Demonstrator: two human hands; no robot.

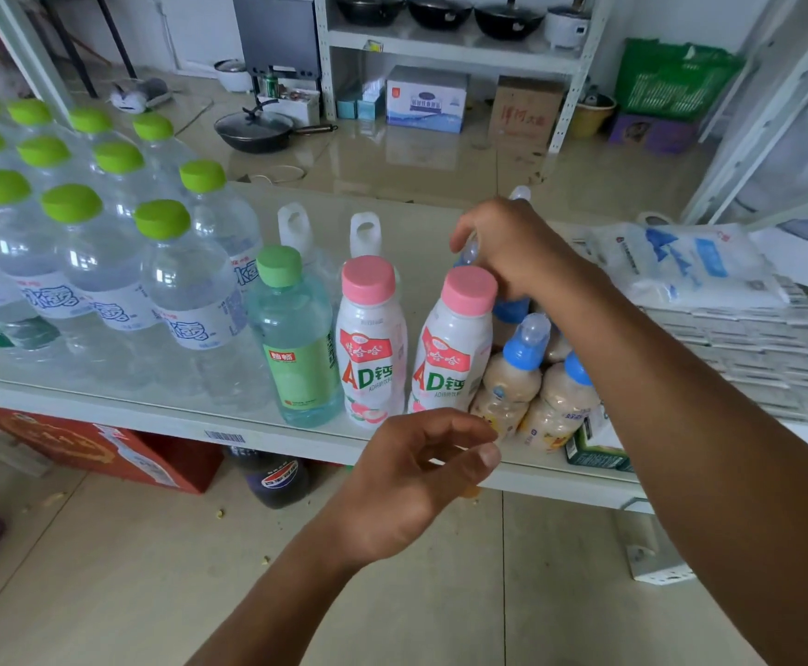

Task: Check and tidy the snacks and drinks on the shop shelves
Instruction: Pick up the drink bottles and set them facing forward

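Two white bottles with pink caps (371,338) (455,343) stand near the front of the glass shelf (104,391), beside a pale green bottle (296,348). My right hand (512,247) reaches over them and grips the top of a small blue-capped bottle (469,252) behind the right pink-capped one. More small beige bottles with blue caps (517,377) cluster at the shelf's front, under my right forearm. My left hand (421,478) hovers in front of the shelf edge below the pink-capped bottles, fingers loosely curled and holding nothing.
Several clear water bottles with lime caps (104,262) fill the shelf's left. White bags (681,262) lie on flat packs at the right. A red carton (94,444) and a dark cola bottle (277,478) sit below. Pans and boxes stand on the far floor and rack.
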